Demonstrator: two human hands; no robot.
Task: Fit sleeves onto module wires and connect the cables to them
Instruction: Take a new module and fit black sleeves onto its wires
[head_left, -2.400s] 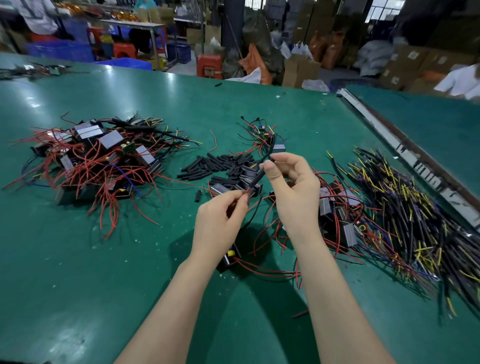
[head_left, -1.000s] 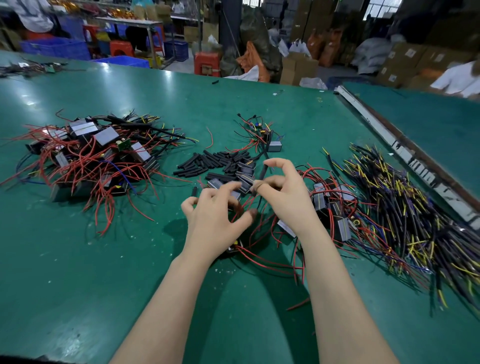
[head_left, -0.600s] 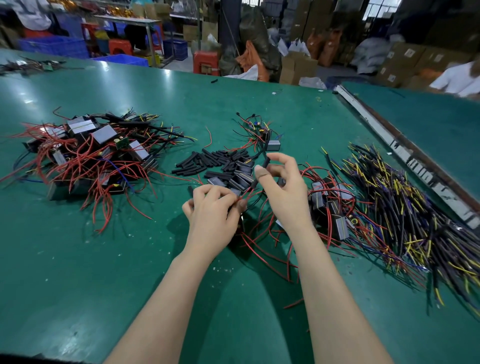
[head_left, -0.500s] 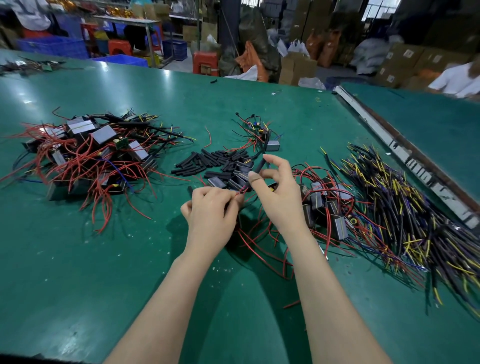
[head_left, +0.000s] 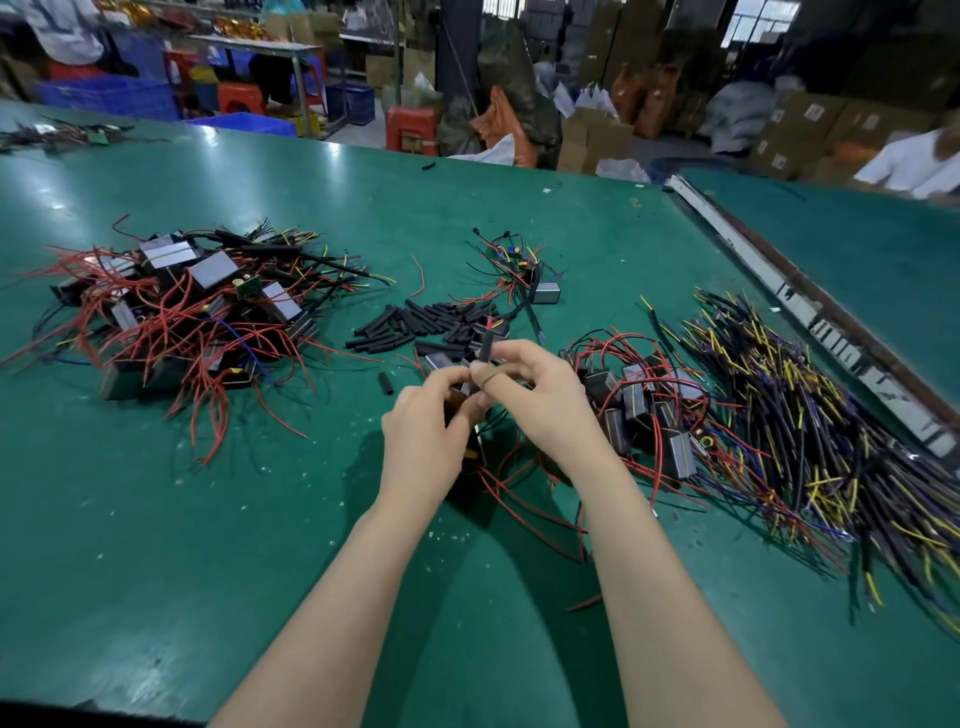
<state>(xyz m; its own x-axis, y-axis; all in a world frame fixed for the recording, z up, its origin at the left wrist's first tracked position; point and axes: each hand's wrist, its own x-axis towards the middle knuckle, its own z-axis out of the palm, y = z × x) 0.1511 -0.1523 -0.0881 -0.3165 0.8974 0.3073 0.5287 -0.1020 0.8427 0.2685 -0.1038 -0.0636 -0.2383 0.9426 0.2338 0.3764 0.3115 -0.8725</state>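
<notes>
1. The left hand (head_left: 427, 415) is curled, fingertips meeting those of the right hand just above the counter (head_left: 156, 545); it seems to pinch something small and dark, but what it grips cannot be told.
2. The right hand (head_left: 540, 400) pinches a black sleeve (head_left: 486, 347) between thumb and forefinger; the sleeve stands nearly upright, and a red wire tip (head_left: 490, 323) pokes out of its top.
3. Beneath both hands, red wires (head_left: 519, 499) trail across the green surface toward the near edge.
4. A loose heap of black sleeves (head_left: 415, 325) lies just beyond the hands, toward the middle of the counter.
5. A cluster of small grey box modules with red wires (head_left: 644, 400) sits just to the right of the right hand.
6. Further right, toward the right edge, a big bundle of black, yellow and purple cables (head_left: 810, 426) fans out.
7. Toward the left side lies a larger pile of modules tangled in red wires (head_left: 182, 306).
8. A single module with wires (head_left: 545, 293) rests beyond the sleeve heap.
9. A metal rail (head_left: 810, 312) runs along the right edge.
</notes>
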